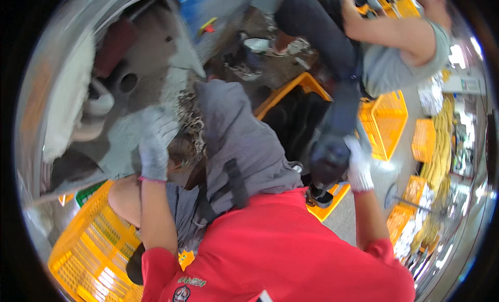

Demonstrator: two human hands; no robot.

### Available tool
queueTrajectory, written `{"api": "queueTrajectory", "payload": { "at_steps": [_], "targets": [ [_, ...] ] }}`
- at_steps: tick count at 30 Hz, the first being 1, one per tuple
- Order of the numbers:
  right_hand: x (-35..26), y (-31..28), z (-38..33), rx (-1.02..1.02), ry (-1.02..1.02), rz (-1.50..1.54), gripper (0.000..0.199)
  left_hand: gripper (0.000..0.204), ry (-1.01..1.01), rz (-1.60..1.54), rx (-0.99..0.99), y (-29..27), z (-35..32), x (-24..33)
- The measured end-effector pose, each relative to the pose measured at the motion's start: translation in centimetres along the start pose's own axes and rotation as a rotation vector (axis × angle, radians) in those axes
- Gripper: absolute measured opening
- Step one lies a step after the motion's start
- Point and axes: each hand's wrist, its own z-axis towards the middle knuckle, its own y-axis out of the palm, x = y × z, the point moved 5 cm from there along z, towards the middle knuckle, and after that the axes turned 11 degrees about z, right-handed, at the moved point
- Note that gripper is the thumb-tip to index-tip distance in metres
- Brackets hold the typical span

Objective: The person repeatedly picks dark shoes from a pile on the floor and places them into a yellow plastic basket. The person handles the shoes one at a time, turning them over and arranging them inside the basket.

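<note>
My left hand (155, 146), in a white knit glove, is near the grey metal panel of a machine (117, 140). Its fingers look stretched out, though blurred, and nothing shows in them. On the right, my right hand (358, 164), gloved the same way, grips the side of a dark, rounded, shoe-like piece (330, 159). Motion blur hides its details. An orange crate (307, 82) with black pieces (296, 120) in it stands beyond my lap, partly behind the held piece. A grey cloth (236, 135) covers my lap.
A co-worker in a grey top (390, 68) sits close at the far right, over another orange crate (387, 122). A yellow crate (96, 245) is by my left leg. Scraps (192, 120) lie along the panel's edge. More orange crates (408, 198) line the right.
</note>
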Motion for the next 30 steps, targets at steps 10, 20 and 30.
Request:
{"api": "queueTrajectory", "payload": {
  "at_steps": [10, 20, 30],
  "targets": [
    [10.1, 1.1, 0.9, -0.244, -0.641, -0.998, 0.074, 0.03, 0.874, 0.971, 0.076, 0.2, -12.6, 4.4],
    [2.5, 13.0, 7.9, -0.58, -0.96, -1.003, 0.037, 0.105, -0.964, 0.838, 2.135, -45.6, -37.5, -6.1],
    [0.0, 27.4, -0.1, -1.01, -0.826, -0.878, 0.043, 0.028, 0.282, 1.284, 0.601, -37.2, -24.2, 0.2]
  ]
}}
